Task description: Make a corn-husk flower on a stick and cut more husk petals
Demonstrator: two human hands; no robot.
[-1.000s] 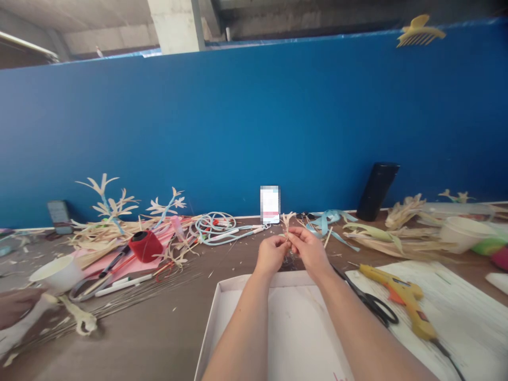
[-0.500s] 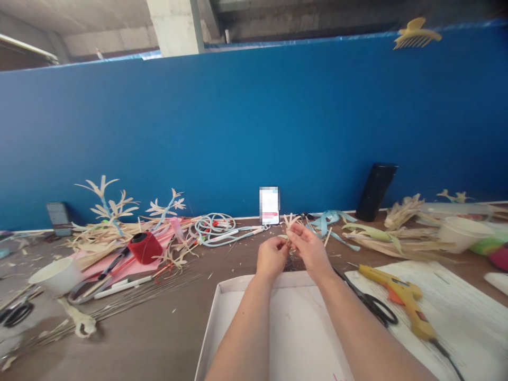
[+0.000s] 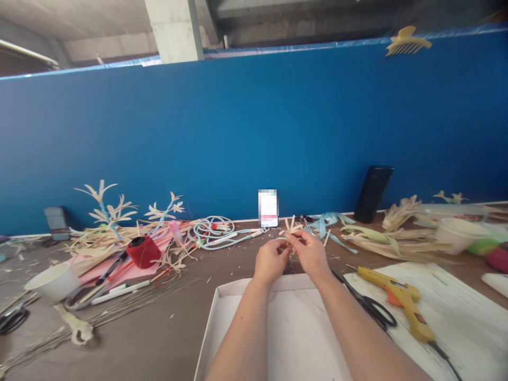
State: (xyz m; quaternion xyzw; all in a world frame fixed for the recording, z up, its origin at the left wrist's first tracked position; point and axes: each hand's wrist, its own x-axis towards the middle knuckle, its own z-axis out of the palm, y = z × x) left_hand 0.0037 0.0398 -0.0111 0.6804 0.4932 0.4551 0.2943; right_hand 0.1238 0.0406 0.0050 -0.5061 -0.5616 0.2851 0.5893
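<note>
A small pale corn-husk flower (image 3: pixel 292 226) with narrow petals shows just above my fingertips. My right hand (image 3: pixel 309 253) pinches it from the right, thumb and fingers closed. My left hand (image 3: pixel 271 260) is closed beside it, its fingertips close to the flower's base; the stem end is hidden by the fingers. Both hands hover over the far rim of a shallow white box lid (image 3: pixel 244 288). A phone (image 3: pixel 268 207) with a lit screen leans on the wall just behind them.
A yellow glue gun (image 3: pixel 397 296) and black scissors (image 3: pixel 375 307) lie right, by printed paper (image 3: pixel 456 317). Corn husks (image 3: pixel 389 243) and a white cup (image 3: pixel 460 235) are beyond. At left are red thread (image 3: pixel 143 251), a white bowl (image 3: pixel 53 280), thin wires (image 3: pixel 130 304) and finished husk flowers (image 3: pixel 113 211).
The flower's petals have tilted and spread as my right fingers shift on it. My left hand stays close beside it. The whole view has moved slightly.
</note>
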